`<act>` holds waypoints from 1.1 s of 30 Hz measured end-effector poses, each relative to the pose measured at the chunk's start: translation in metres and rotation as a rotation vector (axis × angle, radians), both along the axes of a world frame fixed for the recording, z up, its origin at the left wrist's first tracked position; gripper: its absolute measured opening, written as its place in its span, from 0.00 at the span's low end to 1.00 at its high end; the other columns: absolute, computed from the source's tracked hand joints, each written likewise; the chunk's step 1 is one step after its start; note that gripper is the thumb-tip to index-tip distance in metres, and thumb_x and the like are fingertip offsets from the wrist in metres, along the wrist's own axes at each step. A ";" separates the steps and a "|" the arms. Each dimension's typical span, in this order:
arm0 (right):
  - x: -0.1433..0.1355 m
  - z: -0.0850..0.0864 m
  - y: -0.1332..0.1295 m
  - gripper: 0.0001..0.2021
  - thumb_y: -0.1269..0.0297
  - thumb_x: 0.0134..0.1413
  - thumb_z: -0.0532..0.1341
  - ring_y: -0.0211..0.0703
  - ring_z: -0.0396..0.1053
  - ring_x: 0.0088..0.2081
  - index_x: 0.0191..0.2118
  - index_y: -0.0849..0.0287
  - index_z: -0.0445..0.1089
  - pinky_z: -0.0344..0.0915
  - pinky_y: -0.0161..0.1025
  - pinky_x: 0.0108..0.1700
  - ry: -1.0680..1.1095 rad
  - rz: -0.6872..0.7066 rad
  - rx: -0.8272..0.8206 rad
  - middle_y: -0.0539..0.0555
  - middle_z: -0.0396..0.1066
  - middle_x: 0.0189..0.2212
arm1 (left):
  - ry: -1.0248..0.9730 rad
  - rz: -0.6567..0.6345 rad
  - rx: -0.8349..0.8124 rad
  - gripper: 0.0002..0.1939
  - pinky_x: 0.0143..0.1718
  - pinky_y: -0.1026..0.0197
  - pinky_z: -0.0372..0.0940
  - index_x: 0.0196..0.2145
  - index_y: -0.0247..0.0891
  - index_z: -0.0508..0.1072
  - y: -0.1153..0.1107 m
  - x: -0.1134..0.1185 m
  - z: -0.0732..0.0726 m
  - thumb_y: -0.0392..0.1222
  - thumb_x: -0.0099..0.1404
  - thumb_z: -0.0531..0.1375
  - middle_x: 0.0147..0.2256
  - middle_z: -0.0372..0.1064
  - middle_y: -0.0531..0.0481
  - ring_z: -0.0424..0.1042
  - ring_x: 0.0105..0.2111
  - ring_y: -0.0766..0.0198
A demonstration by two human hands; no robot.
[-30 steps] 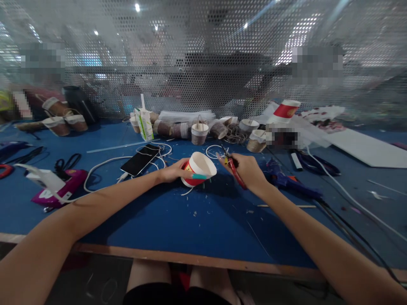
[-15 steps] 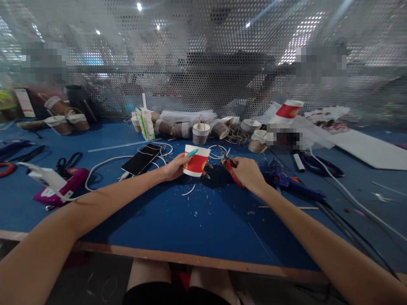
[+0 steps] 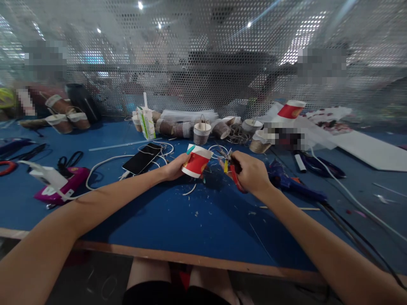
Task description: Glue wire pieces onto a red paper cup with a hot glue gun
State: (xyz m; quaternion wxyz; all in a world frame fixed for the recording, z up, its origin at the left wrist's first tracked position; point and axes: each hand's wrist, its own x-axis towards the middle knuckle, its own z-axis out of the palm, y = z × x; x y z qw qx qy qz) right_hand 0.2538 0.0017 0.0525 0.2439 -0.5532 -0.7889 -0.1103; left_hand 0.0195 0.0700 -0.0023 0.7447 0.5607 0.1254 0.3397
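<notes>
A red and white paper cup point(image 3: 197, 162) is in my left hand point(image 3: 178, 166), tilted a little, with the thumb on its near side by the rim. Fingertips with turquoise nails show past its lower right edge. My right hand point(image 3: 253, 170) is wrapped around the red handles of a pair of pliers point(image 3: 235, 176). The metal jaws point up and left, towards the cup but apart from it. A yellow part shows near the pivot. Whether the jaws are parted is too small to tell.
Twine-wrapped cups point(image 3: 202, 133) and a drink carton point(image 3: 146, 123) line the back. At left lie a phone point(image 3: 142, 158) with a white cable and a purple device point(image 3: 63, 186). A blue glue gun point(image 3: 294, 186) lies right of my right hand, below another red cup point(image 3: 291, 109).
The cup in my left hand has tilted further. My right hand has turned the pliers slightly, so their jaws and yellow part show more plainly. The view has shifted a little.
</notes>
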 end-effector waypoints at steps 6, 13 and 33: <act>-0.003 -0.001 -0.003 0.13 0.59 0.55 0.54 0.46 0.66 0.31 0.37 0.61 0.71 0.51 0.36 0.30 -0.145 -0.030 -0.028 0.58 0.71 0.29 | 0.025 -0.022 0.008 0.38 0.33 0.59 0.69 0.38 0.32 0.77 -0.002 0.000 0.002 0.73 0.48 0.66 0.31 0.77 0.42 0.75 0.28 0.60; -0.004 0.004 -0.004 0.16 0.65 0.53 0.54 0.48 0.68 0.33 0.43 0.63 0.74 0.49 0.37 0.28 -0.256 -0.074 -0.053 0.60 0.73 0.31 | 0.066 -0.039 0.072 0.40 0.32 0.59 0.69 0.40 0.32 0.75 -0.005 0.001 0.004 0.76 0.50 0.62 0.32 0.76 0.42 0.74 0.26 0.61; -0.011 0.003 -0.006 0.16 0.67 0.56 0.51 0.49 0.70 0.34 0.40 0.65 0.75 0.51 0.37 0.27 -0.334 -0.120 0.027 0.63 0.75 0.31 | 0.129 -0.030 0.108 0.42 0.29 0.59 0.67 0.42 0.33 0.74 -0.002 0.002 0.000 0.78 0.56 0.53 0.30 0.77 0.41 0.74 0.26 0.60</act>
